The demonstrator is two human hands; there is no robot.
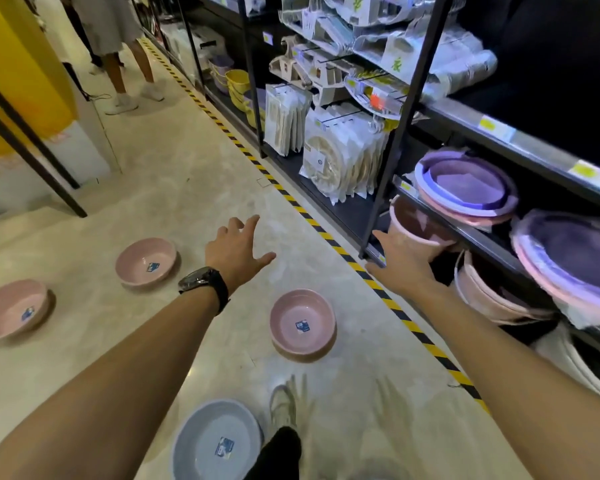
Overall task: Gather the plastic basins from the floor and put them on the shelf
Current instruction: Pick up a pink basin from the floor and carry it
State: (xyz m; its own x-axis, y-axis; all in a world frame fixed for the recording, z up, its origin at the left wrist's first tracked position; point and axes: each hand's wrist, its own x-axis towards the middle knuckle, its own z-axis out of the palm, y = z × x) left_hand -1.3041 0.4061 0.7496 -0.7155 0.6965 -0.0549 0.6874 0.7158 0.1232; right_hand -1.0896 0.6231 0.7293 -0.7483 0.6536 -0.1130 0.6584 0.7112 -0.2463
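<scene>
Three pink basins lie on the floor: one in the middle (pixel 302 324), one further left (pixel 146 260), one at the far left edge (pixel 13 308). A pale blue basin (pixel 217 441) sits near my feet. My left hand (pixel 238 252), with a black watch on the wrist, hovers open above the floor with fingers spread. My right hand (pixel 404 263) reaches toward the shelf (pixel 465 233) with fingers apart, next to a pink bucket (pixel 414 225); whether it touches the bucket is unclear. Stacked purple and pink basins (pixel 465 188) rest on the shelf.
Yellow-black hazard tape (pixel 291 199) runs along the foot of the shelving. More stacked basins (pixel 575 265) and pink buckets (pixel 489 296) fill the lower right shelves. Packaged goods (pixel 343 164) stand further along. Another person's legs (pixel 129 81) are at the aisle's far end.
</scene>
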